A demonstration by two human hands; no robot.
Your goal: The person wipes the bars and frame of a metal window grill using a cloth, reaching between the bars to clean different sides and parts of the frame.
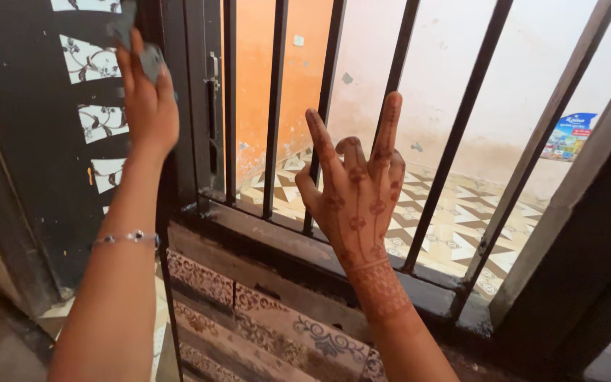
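1. A dark metal grille of slanted bars (461, 127) stands over a dark sill (298, 247); beyond it lie a patterned tiled floor (454, 226) and an orange and white wall (475, 71).
2. The left hand (146, 99) presses a small grey cloth (151, 60) against the black door frame (178, 106), fingers folded over it.
3. The right hand (358, 191), henna-patterned, is spread open, holding nothing, just before the bars.
4. A silver bracelet (127, 238) circles the left wrist.

black window bars (274, 106) | orange wall (252, 78) | patterned floor tiles (454, 219) | daylight
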